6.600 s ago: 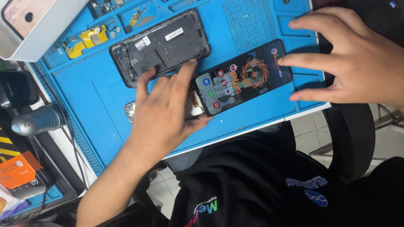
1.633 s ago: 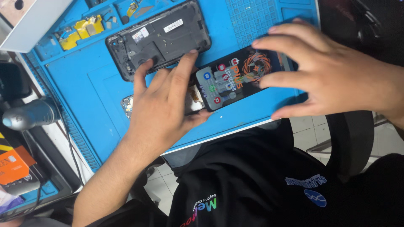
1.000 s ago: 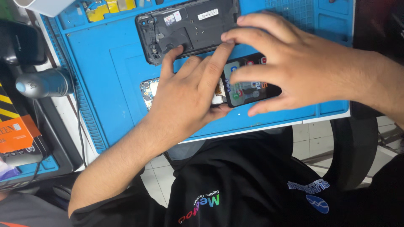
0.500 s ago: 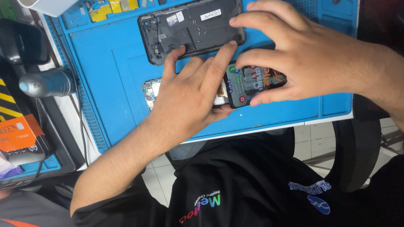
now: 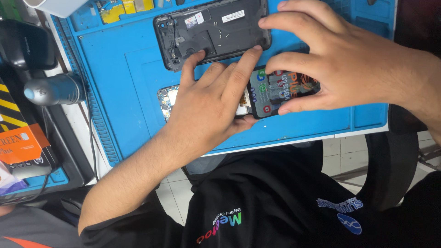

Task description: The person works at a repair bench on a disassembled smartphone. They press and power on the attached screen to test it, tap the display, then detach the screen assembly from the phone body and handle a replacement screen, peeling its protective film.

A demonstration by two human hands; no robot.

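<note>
blue work mat [image 5: 115,87] covers the bench; an opened dark phone body [image 5: 216,32] lies at its far side. nearer the person lies the replacement screen [image 5: 282,92], dark glass under a colourful protective sticker, its left end over a small circuit board [image 5: 166,97]. left hand [image 5: 206,105] lies flat, pressing the screen's left end. right hand [image 5: 349,64] pinches the screen's right part between thumb and fingers, grip partly closed. judgement: handle by the edges, keep it level, avoid straining the connection.

left hand [image 5: 209,103] on circuit board [image 5: 166,97] | right hand [image 5: 340,59] grips screen [image 5: 282,92]
</note>
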